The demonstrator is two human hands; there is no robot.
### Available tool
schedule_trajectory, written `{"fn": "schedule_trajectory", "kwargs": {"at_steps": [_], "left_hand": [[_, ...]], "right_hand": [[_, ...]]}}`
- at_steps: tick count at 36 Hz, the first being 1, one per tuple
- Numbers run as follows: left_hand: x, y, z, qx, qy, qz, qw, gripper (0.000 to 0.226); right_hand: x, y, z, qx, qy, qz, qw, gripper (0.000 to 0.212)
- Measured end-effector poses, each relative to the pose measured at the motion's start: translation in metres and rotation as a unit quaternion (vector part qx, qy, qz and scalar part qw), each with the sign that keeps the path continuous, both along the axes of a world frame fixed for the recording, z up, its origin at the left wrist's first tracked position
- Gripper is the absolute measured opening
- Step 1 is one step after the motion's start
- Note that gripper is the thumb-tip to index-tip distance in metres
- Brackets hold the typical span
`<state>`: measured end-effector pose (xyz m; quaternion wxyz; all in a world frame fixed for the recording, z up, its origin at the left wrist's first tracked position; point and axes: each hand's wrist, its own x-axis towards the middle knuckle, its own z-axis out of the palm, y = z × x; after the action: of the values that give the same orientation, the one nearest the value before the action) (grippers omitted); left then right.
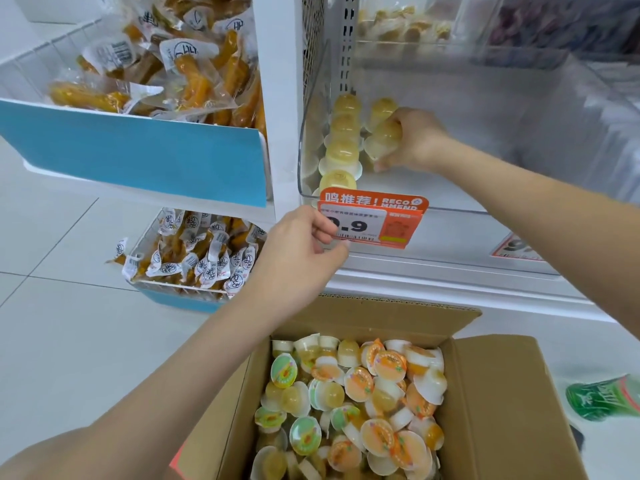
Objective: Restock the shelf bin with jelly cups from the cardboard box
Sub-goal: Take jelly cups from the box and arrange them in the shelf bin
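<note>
An open cardboard box point(498, 393) at the bottom holds several jelly cups point(356, 396) with orange and green lids. Above it, a clear shelf bin point(450, 206) has yellow jelly cups point(341, 150) lined up lid-down along its left wall. My right hand point(412, 140) is inside the bin, gripping a jelly cup point(384, 140) in the second row. My left hand point(304, 244) pinches the left edge of the orange price tag point(374, 220) on the bin's front.
Left of the bin, two blue-fronted bins point(138, 154) hold packaged orange snacks. More clear bins sit on the shelf above. A green bottle point(602, 400) lies on the white floor at the right. A second price tag point(516, 247) hangs farther right.
</note>
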<state>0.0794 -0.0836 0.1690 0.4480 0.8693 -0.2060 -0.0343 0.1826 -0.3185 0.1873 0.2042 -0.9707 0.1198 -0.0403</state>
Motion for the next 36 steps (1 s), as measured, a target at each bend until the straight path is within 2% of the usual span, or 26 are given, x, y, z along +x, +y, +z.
{"fn": "schedule_trajectory", "kwargs": {"at_steps": [6,8,11,14,16,18,20,23,25,28,32,36], "left_hand": [[-0.003,0.001,-0.003,0.0,-0.003,-0.007,1.0,0.017],[-0.005,0.006,-0.005,0.01,-0.012,-0.022,1.0,0.02],[-0.011,0.014,-0.01,0.029,-0.006,-0.042,0.999,0.025],[-0.02,0.02,-0.017,0.041,0.006,-0.048,0.998,0.027],[-0.027,0.022,-0.027,0.056,0.016,-0.054,0.997,0.027],[-0.034,0.023,-0.043,0.085,0.036,-0.067,0.994,0.027],[-0.04,0.024,-0.066,0.138,0.065,-0.082,0.985,0.03],[-0.049,0.03,-0.113,0.228,0.128,-0.086,0.961,0.037],[-0.057,0.039,-0.148,0.278,0.166,-0.075,0.943,0.039],[-0.068,0.057,-0.194,0.357,0.195,-0.071,0.911,0.032],[-0.074,0.082,-0.233,0.441,0.21,-0.089,0.868,0.034],[-0.078,0.087,-0.253,0.553,0.191,-0.137,0.799,0.041]], "right_hand": [[-0.005,0.0,0.002,-0.001,-0.004,0.004,1.0,0.084],[-0.017,0.0,0.012,0.024,-0.034,0.005,0.999,0.082],[-0.055,-0.001,0.034,0.035,-0.144,0.005,0.989,0.063],[-0.117,0.006,0.05,0.002,-0.278,0.059,0.959,0.036],[-0.163,0.017,0.052,-0.005,-0.32,0.11,0.941,0.022],[-0.204,0.03,0.036,-0.014,-0.318,0.165,0.934,0.013],[-0.232,0.039,0.002,0.008,-0.246,0.215,0.945,0.013],[-0.254,0.047,-0.065,0.073,-0.036,0.245,0.966,0.02],[-0.263,0.051,-0.111,0.077,0.094,0.254,0.959,0.018],[-0.273,0.061,-0.168,0.064,0.229,0.284,0.929,0.025],[-0.277,0.087,-0.218,0.046,0.281,0.323,0.903,0.043],[-0.27,0.108,-0.26,0.022,0.301,0.355,0.885,0.051]]}}
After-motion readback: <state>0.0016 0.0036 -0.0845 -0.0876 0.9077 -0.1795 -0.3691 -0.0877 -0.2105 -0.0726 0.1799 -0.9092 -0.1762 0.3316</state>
